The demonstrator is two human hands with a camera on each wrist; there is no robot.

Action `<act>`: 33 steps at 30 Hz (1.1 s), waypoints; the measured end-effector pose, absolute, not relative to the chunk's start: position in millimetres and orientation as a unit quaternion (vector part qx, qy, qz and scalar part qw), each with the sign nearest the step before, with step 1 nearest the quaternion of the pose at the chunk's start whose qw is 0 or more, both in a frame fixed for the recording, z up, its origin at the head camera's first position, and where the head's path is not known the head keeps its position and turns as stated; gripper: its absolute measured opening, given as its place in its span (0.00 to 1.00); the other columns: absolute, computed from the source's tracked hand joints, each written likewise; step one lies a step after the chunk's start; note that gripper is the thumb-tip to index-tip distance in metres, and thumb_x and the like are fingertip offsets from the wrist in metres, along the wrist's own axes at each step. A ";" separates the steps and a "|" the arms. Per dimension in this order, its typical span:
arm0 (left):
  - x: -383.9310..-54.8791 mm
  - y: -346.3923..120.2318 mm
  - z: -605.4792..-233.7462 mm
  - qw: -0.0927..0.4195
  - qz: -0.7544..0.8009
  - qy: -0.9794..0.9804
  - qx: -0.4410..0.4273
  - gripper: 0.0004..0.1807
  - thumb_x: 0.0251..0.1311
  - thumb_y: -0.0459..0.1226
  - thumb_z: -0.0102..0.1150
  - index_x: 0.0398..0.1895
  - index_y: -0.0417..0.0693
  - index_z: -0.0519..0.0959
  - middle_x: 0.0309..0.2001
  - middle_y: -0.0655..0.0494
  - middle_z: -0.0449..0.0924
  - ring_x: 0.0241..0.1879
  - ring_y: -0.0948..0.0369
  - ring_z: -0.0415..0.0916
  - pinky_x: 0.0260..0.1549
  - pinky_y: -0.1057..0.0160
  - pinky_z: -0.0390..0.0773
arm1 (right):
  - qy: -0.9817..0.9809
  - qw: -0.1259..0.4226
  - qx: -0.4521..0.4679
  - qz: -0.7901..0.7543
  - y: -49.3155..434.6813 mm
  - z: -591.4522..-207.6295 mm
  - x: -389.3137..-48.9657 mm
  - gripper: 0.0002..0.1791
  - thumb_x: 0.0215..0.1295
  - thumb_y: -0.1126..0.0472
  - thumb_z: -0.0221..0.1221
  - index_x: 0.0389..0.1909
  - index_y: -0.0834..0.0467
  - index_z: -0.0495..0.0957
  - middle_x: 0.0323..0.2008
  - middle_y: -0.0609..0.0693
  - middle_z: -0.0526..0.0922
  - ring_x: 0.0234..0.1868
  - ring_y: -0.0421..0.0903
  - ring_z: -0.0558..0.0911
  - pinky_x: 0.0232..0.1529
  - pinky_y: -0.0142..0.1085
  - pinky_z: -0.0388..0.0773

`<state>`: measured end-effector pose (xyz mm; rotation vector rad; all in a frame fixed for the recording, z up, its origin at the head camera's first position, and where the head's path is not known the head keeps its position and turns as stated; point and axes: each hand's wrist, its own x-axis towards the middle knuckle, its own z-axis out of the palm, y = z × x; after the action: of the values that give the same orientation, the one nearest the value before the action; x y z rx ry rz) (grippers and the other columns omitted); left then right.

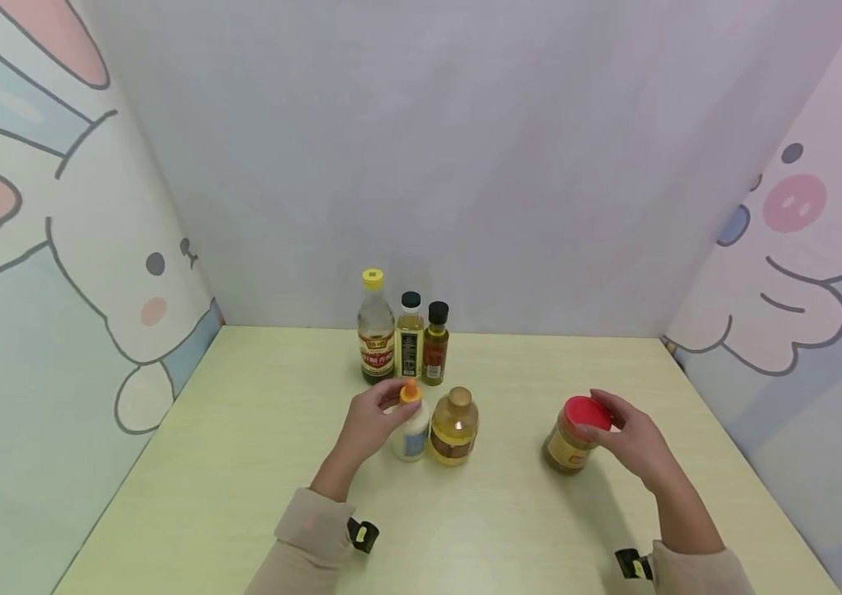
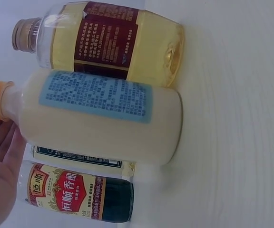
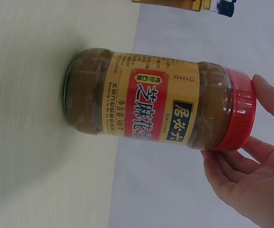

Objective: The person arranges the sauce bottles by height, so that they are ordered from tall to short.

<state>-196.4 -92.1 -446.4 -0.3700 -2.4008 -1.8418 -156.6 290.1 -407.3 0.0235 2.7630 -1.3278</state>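
Note:
In the head view my left hand point(image 1: 370, 420) pinches the orange cap point(image 1: 411, 392) of a white bottle point(image 1: 411, 440). The left wrist view shows a blue label point(image 2: 96, 97) on this bottle, which stands upright on the table. Right beside it is a clear bottle of golden oil point(image 1: 454, 431) with a tan cap. To the right, my right hand point(image 1: 635, 440) grips the red lid point(image 1: 587, 417) of a jar of brown sesame peanut butter point(image 1: 568, 448). Fingers and thumb lie on opposite sides of that lid in the right wrist view, with the jar's base close to the tabletop.
Behind the white bottle stand a yellow-capped vinegar bottle point(image 1: 377, 335), a slim black-capped bottle of pale oil point(image 1: 410, 339) and a small dark-capped bottle point(image 1: 435, 347). The pale table point(image 1: 242, 446) meets a plain back wall point(image 1: 421, 149) and side walls with cartoon animals.

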 end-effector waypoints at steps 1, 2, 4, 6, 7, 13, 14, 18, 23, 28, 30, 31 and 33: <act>-196.3 -92.4 -446.6 0.047 -0.602 -0.788 -0.119 0.21 0.59 0.39 0.68 0.55 0.42 0.79 0.52 0.50 0.80 0.53 0.51 0.76 0.51 0.57 0.77 | 0.901 0.039 0.009 -0.433 290.4 -407.6 -156.5 0.43 0.64 0.51 0.65 0.71 0.68 0.57 0.64 0.70 0.64 0.64 0.69 0.63 0.53 0.55 0.75; -196.2 -92.6 -446.8 0.046 -0.600 -0.790 -0.118 0.22 0.59 0.40 0.69 0.55 0.42 0.79 0.52 0.50 0.80 0.53 0.51 0.77 0.51 0.58 0.77 | 0.901 0.039 0.008 -0.432 291.0 -408.1 -156.7 0.43 0.64 0.51 0.65 0.71 0.68 0.57 0.64 0.70 0.64 0.64 0.69 0.64 0.53 0.55 0.75; -195.8 -92.9 -447.1 0.045 -0.599 -0.791 -0.117 0.22 0.59 0.40 0.69 0.55 0.43 0.79 0.53 0.50 0.80 0.53 0.52 0.77 0.51 0.59 0.77 | 0.901 0.039 0.008 -0.433 291.6 -409.1 -156.6 0.43 0.64 0.51 0.65 0.71 0.68 0.57 0.64 0.71 0.64 0.63 0.69 0.64 0.53 0.54 0.76; -195.1 -93.2 -447.1 0.045 -0.598 -0.791 -0.117 0.22 0.59 0.41 0.69 0.56 0.43 0.79 0.53 0.50 0.79 0.53 0.52 0.77 0.51 0.60 0.77 | 0.900 0.038 0.007 -0.434 292.0 -410.5 -156.3 0.42 0.63 0.52 0.65 0.71 0.68 0.58 0.64 0.71 0.65 0.62 0.69 0.66 0.52 0.53 0.76; -194.9 -93.3 -447.2 0.044 -0.599 -0.791 -0.114 0.22 0.59 0.40 0.69 0.56 0.43 0.79 0.53 0.51 0.79 0.53 0.52 0.77 0.51 0.60 0.77 | 0.900 0.039 0.006 -0.434 292.3 -410.9 -156.2 0.42 0.64 0.52 0.65 0.71 0.69 0.57 0.64 0.71 0.65 0.62 0.69 0.66 0.52 0.53 0.76; -193.1 -93.0 -446.9 0.046 -0.605 -0.787 -0.114 0.22 0.58 0.39 0.69 0.56 0.44 0.79 0.53 0.51 0.80 0.53 0.52 0.77 0.50 0.59 0.78 | 0.898 0.045 0.009 -0.437 293.2 -412.5 -155.7 0.43 0.64 0.53 0.65 0.70 0.70 0.57 0.64 0.72 0.64 0.61 0.70 0.67 0.51 0.51 0.78; -193.0 -92.8 -446.7 0.048 -0.605 -0.786 -0.116 0.22 0.58 0.39 0.69 0.56 0.43 0.79 0.53 0.51 0.80 0.52 0.52 0.77 0.50 0.59 0.78 | 0.898 0.046 0.012 -0.438 293.2 -412.7 -155.7 0.43 0.63 0.53 0.66 0.70 0.70 0.57 0.63 0.71 0.64 0.61 0.69 0.67 0.51 0.51 0.78; -193.1 -92.2 -446.1 0.056 -0.598 -0.789 -0.127 0.22 0.59 0.38 0.68 0.56 0.43 0.79 0.51 0.50 0.80 0.51 0.52 0.78 0.50 0.57 0.78 | 0.896 0.049 0.012 -0.441 294.3 -413.5 -156.9 0.44 0.64 0.53 0.65 0.70 0.71 0.56 0.63 0.73 0.63 0.60 0.70 0.67 0.51 0.50 0.78; -193.1 -91.9 -445.6 0.057 -0.582 -0.801 -0.125 0.21 0.60 0.39 0.67 0.56 0.44 0.78 0.51 0.51 0.81 0.50 0.53 0.78 0.50 0.55 0.78 | 0.892 0.054 0.018 -0.448 294.1 -413.7 -156.8 0.44 0.63 0.52 0.66 0.71 0.70 0.55 0.64 0.72 0.63 0.61 0.70 0.66 0.51 0.50 0.78; -192.5 -91.7 -445.8 0.065 -0.578 -0.803 -0.132 0.21 0.61 0.39 0.66 0.56 0.41 0.78 0.51 0.48 0.81 0.50 0.52 0.78 0.49 0.54 0.78 | 0.889 0.056 0.016 -0.454 293.8 -413.9 -155.6 0.44 0.63 0.52 0.66 0.71 0.69 0.56 0.64 0.71 0.63 0.61 0.69 0.66 0.51 0.50 0.78; -191.9 -91.2 -445.2 0.069 -0.580 -0.801 -0.132 0.21 0.60 0.39 0.67 0.56 0.41 0.78 0.50 0.49 0.81 0.50 0.52 0.79 0.49 0.55 0.78 | 0.890 0.054 0.014 -0.452 294.2 -413.9 -155.2 0.44 0.63 0.52 0.65 0.71 0.69 0.56 0.64 0.72 0.63 0.61 0.70 0.66 0.51 0.50 0.78; -191.6 -91.0 -445.0 0.070 -0.582 -0.799 -0.132 0.21 0.60 0.38 0.67 0.56 0.41 0.79 0.50 0.49 0.81 0.50 0.52 0.79 0.49 0.55 0.78 | 0.891 0.054 0.014 -0.451 294.4 -413.8 -154.9 0.44 0.63 0.52 0.65 0.71 0.69 0.56 0.64 0.72 0.63 0.61 0.70 0.66 0.51 0.51 0.78; -191.3 -90.8 -444.9 0.072 -0.588 -0.795 -0.131 0.21 0.59 0.37 0.67 0.55 0.41 0.79 0.50 0.48 0.81 0.49 0.51 0.79 0.49 0.55 0.78 | 0.890 0.055 0.016 -0.452 294.2 -413.5 -154.4 0.44 0.63 0.52 0.66 0.71 0.69 0.56 0.64 0.71 0.63 0.62 0.70 0.66 0.51 0.51 0.77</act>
<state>-191.3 -90.8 -444.9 -0.3939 -2.3893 -1.7682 -154.4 294.2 -413.5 0.0481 2.7014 -1.3735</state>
